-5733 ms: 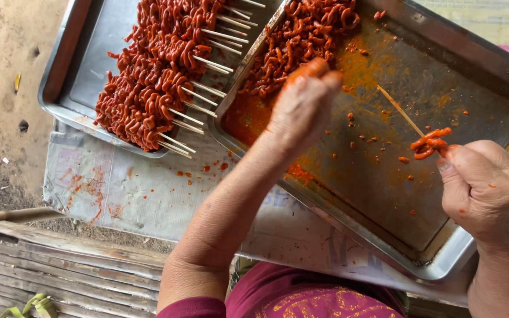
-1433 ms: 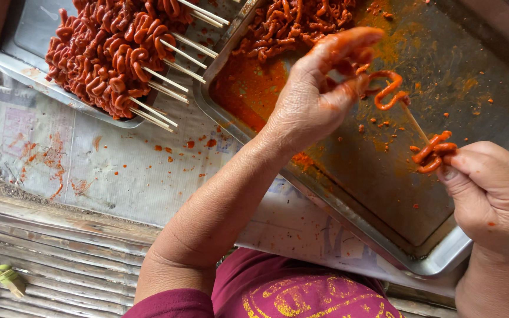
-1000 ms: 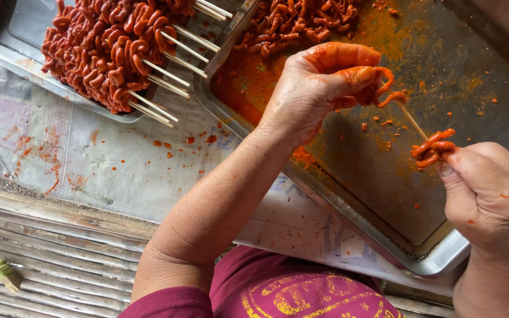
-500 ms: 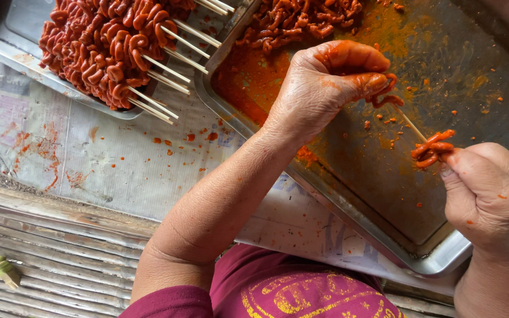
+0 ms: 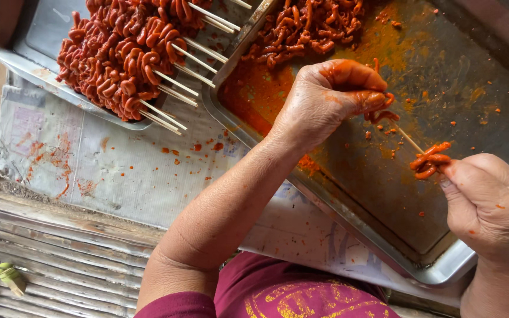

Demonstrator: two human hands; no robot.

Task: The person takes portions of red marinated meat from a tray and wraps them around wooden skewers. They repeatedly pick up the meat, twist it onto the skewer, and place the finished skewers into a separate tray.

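My left hand [image 5: 325, 100], smeared with orange-red sauce, pinches a curled strip of red marinated meat [image 5: 381, 115] at the tip of a thin wooden skewer [image 5: 409, 139]. My right hand [image 5: 490, 206] grips the skewer's other end, with a small bunch of threaded meat [image 5: 430, 160] right by its fingers. Both hands work over a large metal tray [image 5: 384, 194] coated in orange sauce. A pile of loose meat strips [image 5: 307, 26] lies in the tray's far left corner.
A second metal tray [image 5: 48, 35] at the upper left holds several loaded skewers [image 5: 125, 53] with their sticks pointing right. Sauce-spotted newspaper [image 5: 119, 171] lies under both trays on bamboo slats [image 5: 48, 253]. A green leaf strip [image 5: 1, 277] lies at the bottom left.
My left hand reached to the meat pile, came back with a strip and now presses it onto the skewer tip. My right hand kept hold of the skewer.
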